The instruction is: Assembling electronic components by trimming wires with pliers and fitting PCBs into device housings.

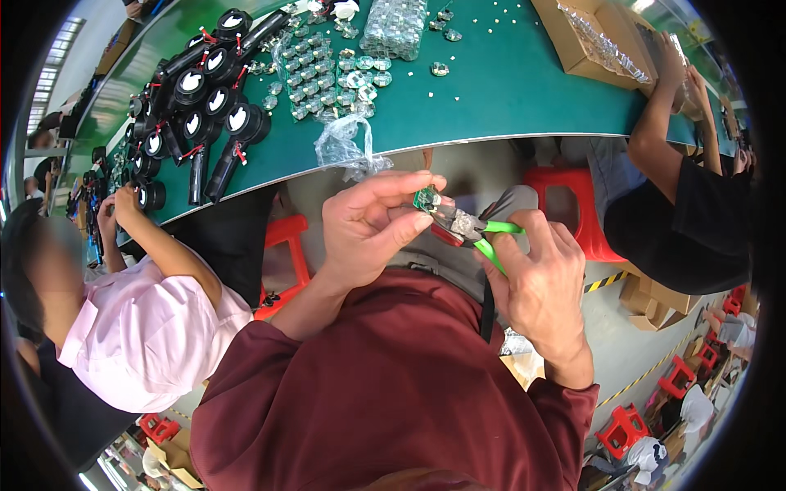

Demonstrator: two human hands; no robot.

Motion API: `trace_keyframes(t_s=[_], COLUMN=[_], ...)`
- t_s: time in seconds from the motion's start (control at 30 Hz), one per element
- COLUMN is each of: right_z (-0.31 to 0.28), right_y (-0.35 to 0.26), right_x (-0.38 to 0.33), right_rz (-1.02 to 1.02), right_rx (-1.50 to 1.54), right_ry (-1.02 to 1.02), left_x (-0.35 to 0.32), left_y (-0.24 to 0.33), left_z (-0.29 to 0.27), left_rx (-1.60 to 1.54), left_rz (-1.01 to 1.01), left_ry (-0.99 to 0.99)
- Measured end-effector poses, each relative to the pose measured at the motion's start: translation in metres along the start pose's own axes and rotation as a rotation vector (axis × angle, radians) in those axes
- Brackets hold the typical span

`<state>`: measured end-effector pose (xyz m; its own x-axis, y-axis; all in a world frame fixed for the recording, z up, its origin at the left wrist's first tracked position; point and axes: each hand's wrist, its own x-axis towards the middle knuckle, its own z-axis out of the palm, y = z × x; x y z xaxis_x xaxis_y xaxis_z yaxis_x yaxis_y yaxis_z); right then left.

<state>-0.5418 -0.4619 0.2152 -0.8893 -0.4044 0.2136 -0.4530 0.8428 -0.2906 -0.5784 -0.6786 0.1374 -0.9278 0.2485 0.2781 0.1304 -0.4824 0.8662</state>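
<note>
In front of my chest, just off the table's near edge, my left hand pinches a small green circuit board between thumb and fingers. My right hand is closed around the green handles of a pair of pliers. The jaws point left and reach the board's right side, close to my left fingertips. Whether they grip a part of the board is too small to tell. A crumpled clear plastic bag hangs over the table edge beyond my left hand.
The green table bears several black round-headed units with red wires, rows of small circuit boards, a bubble-wrapped stack and a cardboard box. People sit on both sides; red stools stand nearby.
</note>
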Motion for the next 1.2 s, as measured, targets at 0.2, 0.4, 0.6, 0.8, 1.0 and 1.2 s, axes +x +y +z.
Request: trace_keyframes(t_s=[0.2, 0.4, 0.6, 0.8, 1.0, 1.2], right_z=[0.002, 0.008, 0.012, 0.016, 0.016, 0.019], right_y=[0.000, -0.002, -0.003, -0.003, -0.005, -0.005], right_x=[0.002, -0.001, -0.003, -0.005, -0.005, -0.005], right_rz=[-0.033, 0.030, 0.027, 0.029, 0.034, 0.027], right_rx=[0.000, 0.023, 0.014, 0.019, 0.038, 0.045], right_ry=[0.033, 0.006, -0.004, 0.020, 0.015, 0.039], left_x=[-0.001, -0.003, -0.003, -0.003, -0.002, -0.002], left_y=[-0.001, -0.008, -0.008, -0.009, -0.010, -0.010], left_z=[0.005, 0.006, 0.015, 0.016, 0.019, 0.020], left_rx=[0.015, 0.041, 0.093, 0.139, 0.145, 0.152], left_rz=[0.026, 0.059, 0.032, 0.067, 0.101, 0.124], left_ry=[0.015, 0.039, 0.128, 0.127, 0.142, 0.161])
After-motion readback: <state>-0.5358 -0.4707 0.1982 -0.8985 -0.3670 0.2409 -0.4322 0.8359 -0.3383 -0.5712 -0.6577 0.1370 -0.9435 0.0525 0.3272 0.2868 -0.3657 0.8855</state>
